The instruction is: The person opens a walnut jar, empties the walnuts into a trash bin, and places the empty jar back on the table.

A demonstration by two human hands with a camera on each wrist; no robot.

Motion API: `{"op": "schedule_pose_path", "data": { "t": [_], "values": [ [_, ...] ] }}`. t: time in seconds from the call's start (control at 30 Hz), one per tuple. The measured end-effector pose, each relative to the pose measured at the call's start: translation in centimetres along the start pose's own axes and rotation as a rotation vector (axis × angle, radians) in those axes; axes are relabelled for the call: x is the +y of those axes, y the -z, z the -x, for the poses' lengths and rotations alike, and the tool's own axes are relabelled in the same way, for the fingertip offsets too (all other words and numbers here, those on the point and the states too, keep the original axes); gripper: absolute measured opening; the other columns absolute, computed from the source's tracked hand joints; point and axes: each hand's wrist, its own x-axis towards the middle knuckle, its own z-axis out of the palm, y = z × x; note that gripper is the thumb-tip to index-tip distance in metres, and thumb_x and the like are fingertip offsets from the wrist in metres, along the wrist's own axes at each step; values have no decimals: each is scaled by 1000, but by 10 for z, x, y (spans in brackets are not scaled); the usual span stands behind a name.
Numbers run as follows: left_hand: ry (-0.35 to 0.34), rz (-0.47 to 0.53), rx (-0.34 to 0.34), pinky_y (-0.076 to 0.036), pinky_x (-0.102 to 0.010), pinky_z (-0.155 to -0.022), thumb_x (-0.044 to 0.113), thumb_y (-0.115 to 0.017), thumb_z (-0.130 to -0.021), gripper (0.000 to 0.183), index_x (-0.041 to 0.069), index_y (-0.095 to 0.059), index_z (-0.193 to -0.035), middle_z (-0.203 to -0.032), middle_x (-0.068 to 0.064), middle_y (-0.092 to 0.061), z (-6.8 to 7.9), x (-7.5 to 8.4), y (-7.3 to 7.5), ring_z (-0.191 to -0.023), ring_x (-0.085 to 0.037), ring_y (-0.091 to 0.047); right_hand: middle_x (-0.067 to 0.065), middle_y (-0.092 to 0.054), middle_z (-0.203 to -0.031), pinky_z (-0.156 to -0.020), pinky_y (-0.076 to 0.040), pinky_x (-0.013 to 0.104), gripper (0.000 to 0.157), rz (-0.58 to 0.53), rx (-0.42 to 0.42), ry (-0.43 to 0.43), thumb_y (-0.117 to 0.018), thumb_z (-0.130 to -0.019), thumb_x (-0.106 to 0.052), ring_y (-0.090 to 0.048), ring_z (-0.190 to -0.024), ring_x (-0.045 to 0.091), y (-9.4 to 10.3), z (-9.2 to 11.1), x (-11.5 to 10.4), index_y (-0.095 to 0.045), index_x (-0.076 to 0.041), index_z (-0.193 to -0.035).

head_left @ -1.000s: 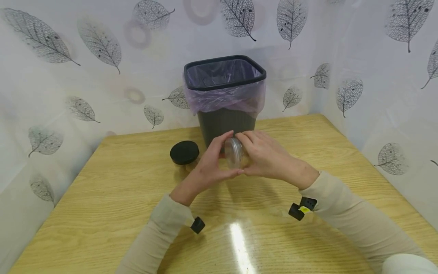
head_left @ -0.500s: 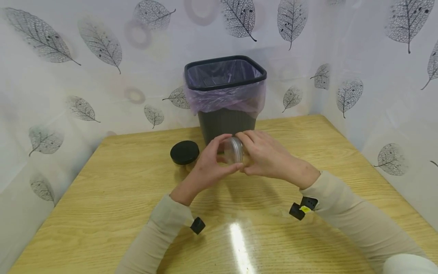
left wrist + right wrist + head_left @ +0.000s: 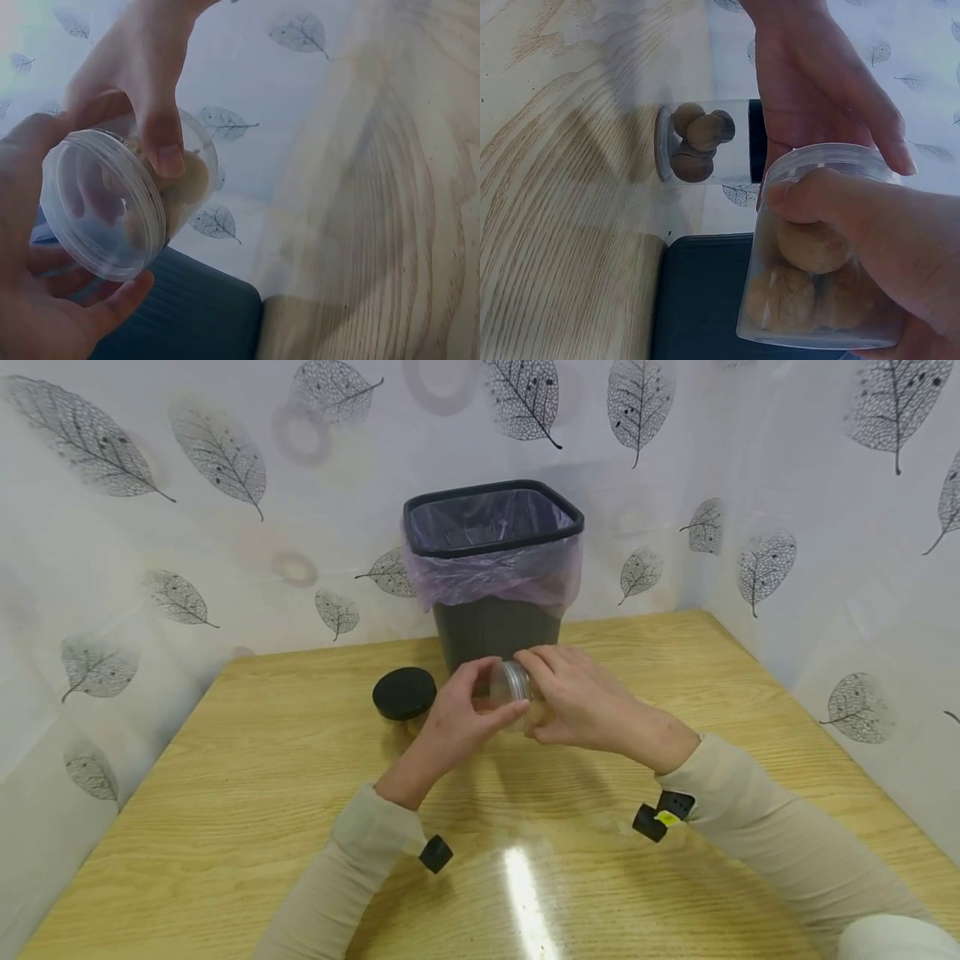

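Note:
A clear plastic jar (image 3: 814,277) of round brown walnuts (image 3: 814,247) is held tilted on its side, above the table and in front of the bin. My right hand (image 3: 592,702) grips its body, the thumb lying along the wall in the right wrist view. At the ridged see-through lid (image 3: 101,202), my left hand (image 3: 453,714) has its thumb and fingers curled round the rim. Behind my left hand stands a second clear jar (image 3: 731,142) with a black lid (image 3: 405,693), upright and holding several walnuts; my left forearm side partly covers it in the head view.
A dark bin (image 3: 495,635) with a purple liner bag (image 3: 495,577) stands on the wooden table (image 3: 285,760) behind my hands. Leaf-printed sheeting (image 3: 262,552) hangs along the back and sides. A white rounded object (image 3: 896,939) sits at the bottom right corner.
My left thumb has moved upward across the lid's face and the left hand has turned around the rim. The right hand keeps its grip in nearly the same place.

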Motion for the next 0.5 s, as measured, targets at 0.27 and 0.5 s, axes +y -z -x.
{"op": "schedule_pose_path", "data": {
  "t": [0.27, 0.5],
  "values": [
    [-312, -68, -52, -58, -31, -88, 11, -86, -75, 90, 5, -32, -147, -143, -13, -40, 1, -5, -2, -123, -25, -50, 21, -60, -123, -97, -51, 50, 92, -15, 19, 1, -90, -60, -32, -61, -111, 37, 1, 1, 2, -50, 7, -133],
    [-159, -8, -35, -59, -28, -83, 17, -82, -81, 81, 10, -36, -147, -137, -11, -47, 2, -4, 0, -116, -26, -59, 20, -61, -122, -96, -52, 49, 91, -17, 19, -4, -89, -62, -35, -61, -109, 36, 1, 1, 4, -50, 6, -133]
  ]
}}
